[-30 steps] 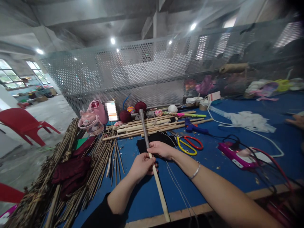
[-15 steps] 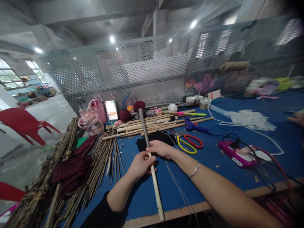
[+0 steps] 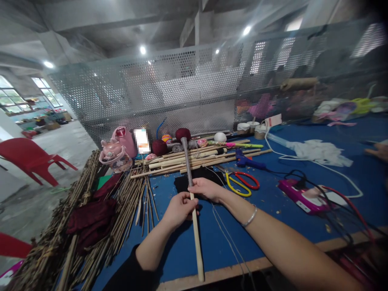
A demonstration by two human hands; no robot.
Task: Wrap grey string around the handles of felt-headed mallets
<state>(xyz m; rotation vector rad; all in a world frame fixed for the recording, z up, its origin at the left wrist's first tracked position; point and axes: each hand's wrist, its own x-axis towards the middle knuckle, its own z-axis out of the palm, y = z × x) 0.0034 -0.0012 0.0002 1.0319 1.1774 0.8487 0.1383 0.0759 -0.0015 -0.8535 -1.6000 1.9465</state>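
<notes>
1 head-worn camera, facing forward-down

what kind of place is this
Probably a craft workshop: bundled twigs, scissors and a blue glue gun lie on the blue worktable, under a bare concrete ceiling.

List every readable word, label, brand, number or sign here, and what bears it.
No text is readable.
Card: any print is too small and blurred.
Screen: pixelated, unreadable.
Power strip: no legible marking.
Stick: no lettering visible.
</notes>
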